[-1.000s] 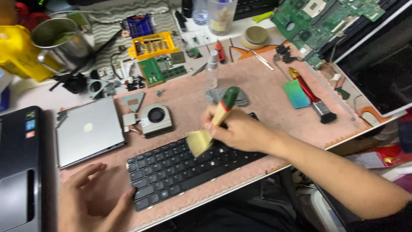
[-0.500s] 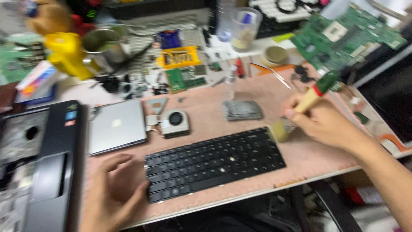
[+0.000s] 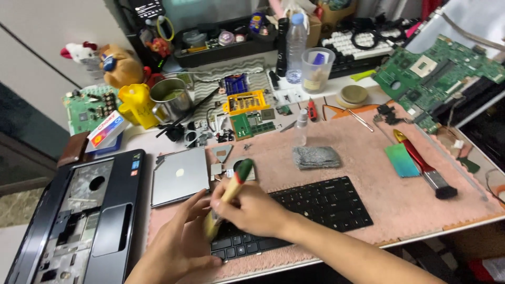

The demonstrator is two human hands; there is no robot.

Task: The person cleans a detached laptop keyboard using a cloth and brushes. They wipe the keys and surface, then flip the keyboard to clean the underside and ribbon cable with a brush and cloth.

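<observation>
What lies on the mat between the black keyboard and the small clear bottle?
In the head view, a folded grey cloth lies on the pink mat, between the black keyboard and the small clear bottle.

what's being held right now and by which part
The right hand grips a brush around the middle of its wooden handle, green end up, bristles down at the keyboard. The left hand holds nothing.

The right hand (image 3: 255, 210) comes in from the lower right with its forearm stretched across, fingers closed in a fist-like grip, while the left hand (image 3: 181, 244) lies just beside it, palm down, fingers spread flat and touching the right.
</observation>
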